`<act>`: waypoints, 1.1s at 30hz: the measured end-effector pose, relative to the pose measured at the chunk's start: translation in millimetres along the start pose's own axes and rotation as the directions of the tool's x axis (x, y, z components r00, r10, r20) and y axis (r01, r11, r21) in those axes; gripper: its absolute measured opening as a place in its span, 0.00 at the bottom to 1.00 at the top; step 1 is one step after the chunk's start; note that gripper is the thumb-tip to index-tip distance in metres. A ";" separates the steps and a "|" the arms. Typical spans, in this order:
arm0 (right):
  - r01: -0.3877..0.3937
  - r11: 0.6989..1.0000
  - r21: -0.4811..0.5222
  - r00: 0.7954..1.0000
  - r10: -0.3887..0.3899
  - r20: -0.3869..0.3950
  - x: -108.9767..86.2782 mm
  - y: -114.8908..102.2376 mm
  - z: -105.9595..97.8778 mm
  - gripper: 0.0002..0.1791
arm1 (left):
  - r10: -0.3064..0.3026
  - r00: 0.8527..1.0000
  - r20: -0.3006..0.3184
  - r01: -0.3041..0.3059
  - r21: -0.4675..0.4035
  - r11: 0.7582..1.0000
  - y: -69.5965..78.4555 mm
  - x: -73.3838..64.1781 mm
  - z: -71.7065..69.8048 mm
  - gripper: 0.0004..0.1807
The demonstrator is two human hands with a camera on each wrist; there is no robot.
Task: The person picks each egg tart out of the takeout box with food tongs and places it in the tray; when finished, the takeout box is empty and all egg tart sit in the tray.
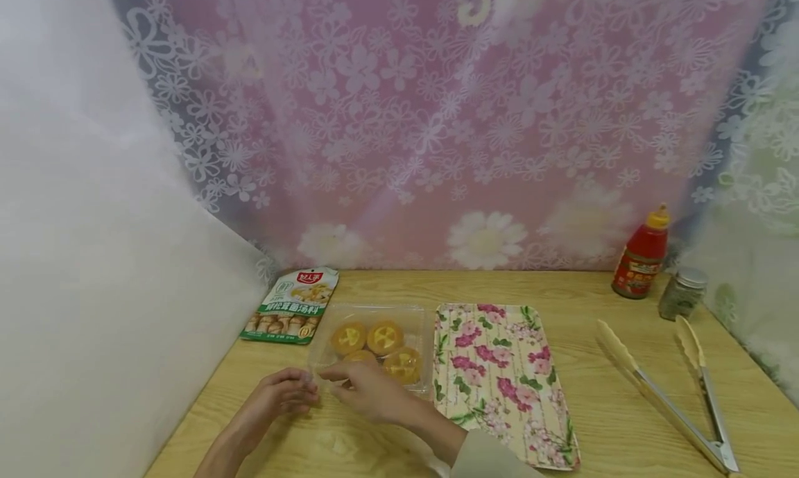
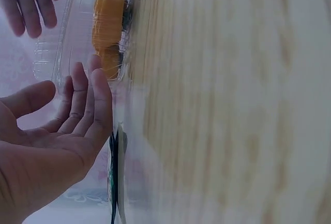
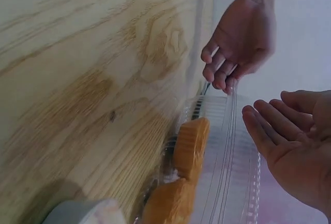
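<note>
A clear plastic clamshell box (image 1: 417, 318) with several round golden pastries (image 1: 385, 337) inside lies on the table. My left hand (image 1: 277, 398) is at its front left corner, fingers loosely bent and thumb apart from them in the left wrist view. In the right wrist view, the left fingertips (image 3: 221, 81) meet or nearly meet the box's rim; actual contact is unclear. My right hand (image 1: 368, 391) reaches over the front edge and hides part of the nearest pastries. Its fingers (image 3: 276, 120) are extended beside the rim and hold nothing.
A green-and-white food pouch (image 1: 293, 304) lies behind and left of the box. Right of it is a floral tray (image 1: 493, 381). Metal tongs (image 1: 671, 402) lie farther right, with a red sauce bottle (image 1: 641, 259) and a small jar (image 1: 683, 294) behind them.
</note>
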State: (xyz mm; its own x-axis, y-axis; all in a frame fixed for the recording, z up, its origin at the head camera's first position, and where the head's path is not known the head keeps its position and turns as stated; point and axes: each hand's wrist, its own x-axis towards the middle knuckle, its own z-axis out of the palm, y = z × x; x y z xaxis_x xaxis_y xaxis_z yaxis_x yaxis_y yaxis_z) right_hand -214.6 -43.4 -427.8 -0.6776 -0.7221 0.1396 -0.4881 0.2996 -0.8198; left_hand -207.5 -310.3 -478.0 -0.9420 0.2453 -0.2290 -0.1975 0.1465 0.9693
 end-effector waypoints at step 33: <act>0.098 0.360 -0.928 0.944 -0.329 -0.028 54.2 3.1 56.6 0.06 | -0.004 0.999 -0.051 0.005 0.029 1.000 -4.5 1.0 0.4 0.17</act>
State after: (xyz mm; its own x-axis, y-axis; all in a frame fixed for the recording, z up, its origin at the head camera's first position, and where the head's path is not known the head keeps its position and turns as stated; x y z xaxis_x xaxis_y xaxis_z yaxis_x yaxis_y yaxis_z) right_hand -221.7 -117.0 -454.2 -0.4943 -0.7626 0.4173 -0.7527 0.6156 0.2336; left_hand -207.5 -310.4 -482.6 -0.9539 0.1954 -0.2276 -0.1942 0.1758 0.9651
